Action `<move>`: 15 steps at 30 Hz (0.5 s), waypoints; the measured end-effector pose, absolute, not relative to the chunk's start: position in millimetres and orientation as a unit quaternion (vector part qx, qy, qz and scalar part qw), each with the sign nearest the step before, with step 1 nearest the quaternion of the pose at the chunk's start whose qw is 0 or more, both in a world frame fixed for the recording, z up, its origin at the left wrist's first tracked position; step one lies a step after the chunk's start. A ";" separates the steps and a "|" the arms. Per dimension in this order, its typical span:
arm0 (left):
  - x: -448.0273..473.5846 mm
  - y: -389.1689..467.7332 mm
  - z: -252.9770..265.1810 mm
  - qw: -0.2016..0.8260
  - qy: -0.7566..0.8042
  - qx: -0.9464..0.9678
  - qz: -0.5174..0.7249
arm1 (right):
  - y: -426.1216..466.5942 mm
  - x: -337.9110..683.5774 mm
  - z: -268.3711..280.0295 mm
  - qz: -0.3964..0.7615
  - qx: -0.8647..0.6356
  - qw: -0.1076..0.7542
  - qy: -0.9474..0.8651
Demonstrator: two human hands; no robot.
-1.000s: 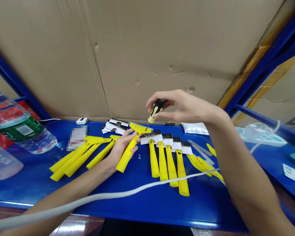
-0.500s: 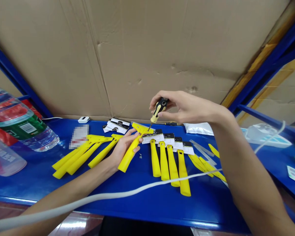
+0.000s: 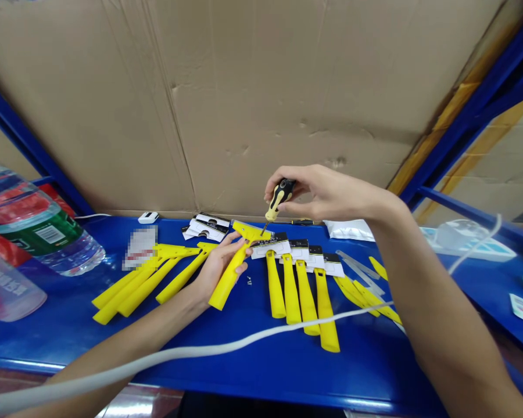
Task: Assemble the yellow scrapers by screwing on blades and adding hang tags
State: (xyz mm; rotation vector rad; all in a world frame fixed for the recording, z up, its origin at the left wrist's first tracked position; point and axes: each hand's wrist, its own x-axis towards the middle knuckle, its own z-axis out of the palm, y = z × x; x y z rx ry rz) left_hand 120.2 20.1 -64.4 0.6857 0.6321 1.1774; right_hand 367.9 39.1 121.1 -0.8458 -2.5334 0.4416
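My left hand is closed around a yellow plastic scraper, its wide head tilted up and away from me. My right hand grips a black and cream screwdriver from above. The screwdriver's tip meets the right part of the scraper's head; any screw under it is too small to make out. Two or so tiny screws lie on the blue shelf just right of the held scraper. Several yellow scrapers with black and white cards stand in a row to the right. More yellow handles lie left of my left hand.
A white cable crosses in front of my forearms. Clear strips and yellow head pieces lie at the right. Loose cards are at the back; a water bottle and a plastic cup stand left.
The view has shifted slightly. The screwdriver's handle has turned or tilted a little in my right hand, its tip staying at the scraper's head. My left hand keeps its hold.
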 end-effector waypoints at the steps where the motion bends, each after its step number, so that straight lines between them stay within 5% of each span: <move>1: 119.0 20.8 -64.9 0.731 0.291 0.315 0.531 | 38.7 367.7 121.5 0.169 -0.302 0.215 -0.913; 15: 120.3 18.2 -61.5 0.725 0.291 0.316 0.538 | 45.4 374.4 120.9 0.082 -0.346 0.204 -0.912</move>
